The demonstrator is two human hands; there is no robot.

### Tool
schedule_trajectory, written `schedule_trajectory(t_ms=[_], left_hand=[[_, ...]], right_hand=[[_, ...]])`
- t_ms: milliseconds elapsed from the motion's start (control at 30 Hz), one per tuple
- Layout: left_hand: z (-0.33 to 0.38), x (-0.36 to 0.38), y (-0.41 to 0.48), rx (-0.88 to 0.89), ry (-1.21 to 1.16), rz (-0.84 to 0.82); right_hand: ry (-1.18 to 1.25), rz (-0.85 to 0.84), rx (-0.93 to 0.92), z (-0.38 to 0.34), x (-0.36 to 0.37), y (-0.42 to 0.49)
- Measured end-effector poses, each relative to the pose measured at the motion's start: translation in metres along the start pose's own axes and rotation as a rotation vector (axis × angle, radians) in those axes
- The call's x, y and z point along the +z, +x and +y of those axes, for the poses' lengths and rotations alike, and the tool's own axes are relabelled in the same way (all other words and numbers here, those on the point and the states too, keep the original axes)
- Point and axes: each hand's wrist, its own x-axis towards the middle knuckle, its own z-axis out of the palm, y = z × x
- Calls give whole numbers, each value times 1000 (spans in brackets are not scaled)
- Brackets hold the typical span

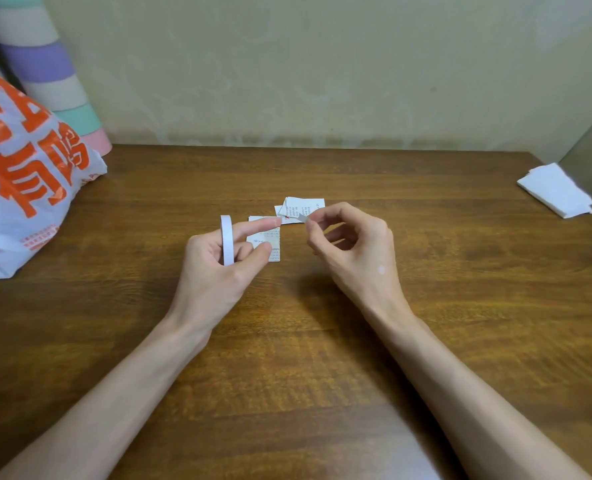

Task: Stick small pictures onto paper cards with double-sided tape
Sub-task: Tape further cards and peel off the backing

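Observation:
My left hand (218, 268) holds a thin white roll of double-sided tape (226, 240) upright, with the index finger stretched out to the right. My right hand (355, 244) pinches the free end of a short tape strip (296, 219) between thumb and index finger. The strip runs from my left fingertip to my right fingers. Below the hands, small printed paper cards lie on the wooden table (322, 341): one group (305, 206) at the back and another (270, 237) partly hidden under my left fingers.
A white plastic bag with orange print (28, 181) sits at the table's left edge. Behind it stands a pastel striped roll (48, 74). A folded white tissue (557, 190) lies at the far right. A wall runs along the back edge.

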Motion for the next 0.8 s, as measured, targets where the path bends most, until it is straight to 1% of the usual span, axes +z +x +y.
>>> schedule_trajectory(t_ms=[67, 200, 400, 533, 800], left_hand=[[0, 1, 0, 3, 16, -7], [0, 3, -1, 9, 57, -21], [1, 7, 0, 40, 93, -23], [0, 6, 0, 49, 89, -3], [-1, 5, 1, 39, 111, 1]], right_hand=[[-91, 5, -29, 6, -7, 6], [-331, 78, -60, 27, -29, 23], [-579, 109, 22, 42, -45, 29], [-651, 96, 56, 41, -46, 29], [-672, 107, 99, 46, -46, 31]])
